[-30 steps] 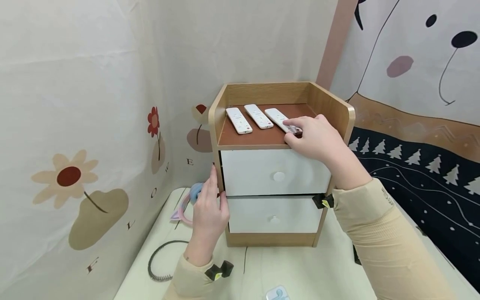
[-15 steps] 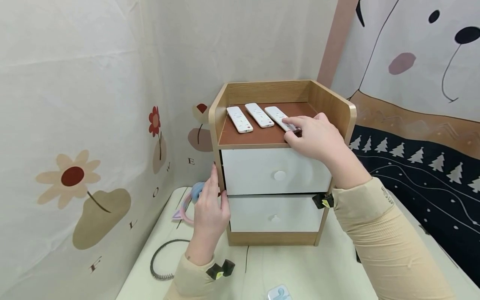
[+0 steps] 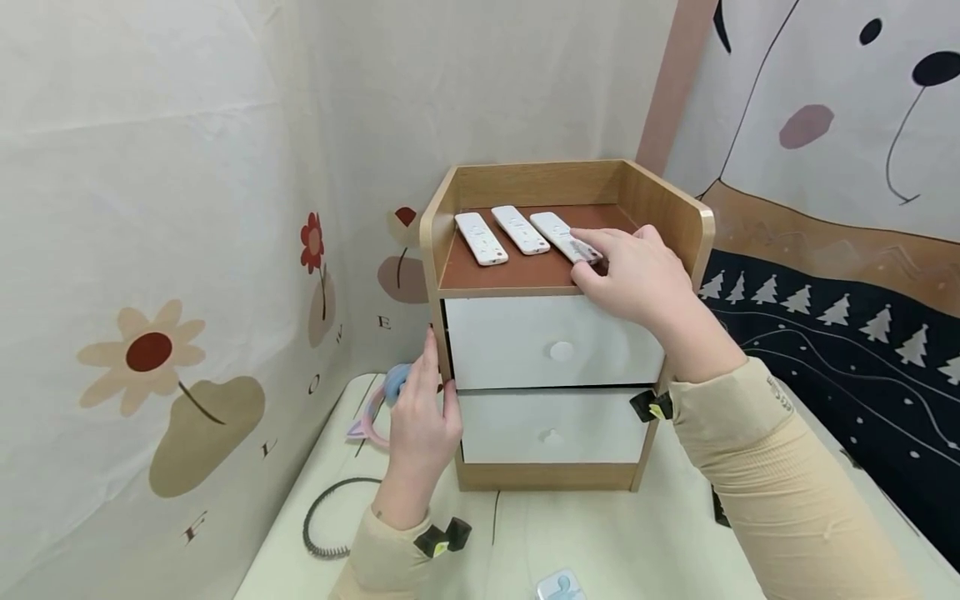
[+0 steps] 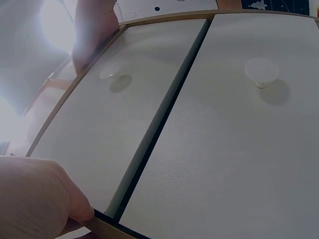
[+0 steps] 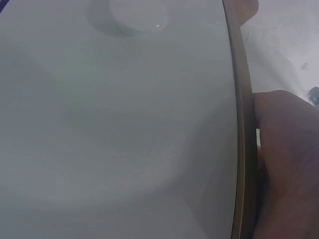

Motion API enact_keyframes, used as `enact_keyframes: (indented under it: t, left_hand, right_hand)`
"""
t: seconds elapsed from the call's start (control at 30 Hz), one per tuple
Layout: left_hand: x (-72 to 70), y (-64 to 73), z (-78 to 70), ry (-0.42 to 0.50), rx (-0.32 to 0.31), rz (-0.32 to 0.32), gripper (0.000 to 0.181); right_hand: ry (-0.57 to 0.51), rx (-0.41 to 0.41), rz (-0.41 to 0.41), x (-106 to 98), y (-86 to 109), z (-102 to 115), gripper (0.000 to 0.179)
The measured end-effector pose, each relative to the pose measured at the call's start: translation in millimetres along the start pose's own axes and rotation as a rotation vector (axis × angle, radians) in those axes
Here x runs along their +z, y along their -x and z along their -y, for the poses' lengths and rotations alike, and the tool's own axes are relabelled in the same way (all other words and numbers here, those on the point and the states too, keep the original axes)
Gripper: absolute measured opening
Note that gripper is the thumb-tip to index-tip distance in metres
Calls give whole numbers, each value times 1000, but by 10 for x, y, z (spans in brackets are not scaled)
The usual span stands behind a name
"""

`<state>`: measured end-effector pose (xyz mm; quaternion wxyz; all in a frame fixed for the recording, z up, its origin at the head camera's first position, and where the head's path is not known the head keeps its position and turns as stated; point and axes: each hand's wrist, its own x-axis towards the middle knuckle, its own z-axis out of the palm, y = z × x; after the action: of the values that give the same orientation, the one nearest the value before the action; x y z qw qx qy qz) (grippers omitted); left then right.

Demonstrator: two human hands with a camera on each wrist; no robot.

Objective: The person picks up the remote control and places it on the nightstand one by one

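Note:
Three white remote controls lie side by side on the brown top of a small wooden cabinet [image 3: 547,477] with two white drawers. My right hand [image 3: 637,271] is at the near end of the rightmost remote control [image 3: 557,232], its thumb and fingers around that end. The middle remote control [image 3: 521,231] and the left remote control [image 3: 481,239] lie apart from it. My left hand [image 3: 422,425] rests against the cabinet's left side, fingers straight and pointing up, thumb by the front edge. In the right wrist view, the right hand [image 5: 286,154] is beyond the wooden top edge, and the remote control is hidden.
Raised wooden sides enclose the cabinet top at the left, back and right. An upper drawer [image 3: 510,342] and lower drawer [image 3: 502,427] have round knobs. Nearby are a blue-and-pink headband-like item [image 3: 396,383], a black coiled cord [image 3: 309,521] and a small pale case [image 3: 560,586].
The right fingers have shifted slightly at the rightmost remote control, showing more of its near end. The left hand stays against the cabinet. The head view has shifted a little.

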<state>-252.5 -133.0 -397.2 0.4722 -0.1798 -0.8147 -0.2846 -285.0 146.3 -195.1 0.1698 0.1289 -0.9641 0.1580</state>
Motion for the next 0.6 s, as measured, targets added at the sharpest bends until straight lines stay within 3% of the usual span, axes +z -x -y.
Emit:
enact_keyframes:
  t: [0.17, 0.37, 0.6]
  left_hand:
    - [16, -1, 8, 9, 0, -5, 80]
    - [8, 3, 0, 6, -17, 13, 78]
    - [12, -3, 2, 7, -14, 11, 79]
  right_hand:
    - [-14, -53, -114, 63, 42, -45, 59]
    - [-100, -148, -268, 127, 135, -129, 58]
    - [-185, -203, -404, 104, 284, -175, 60]
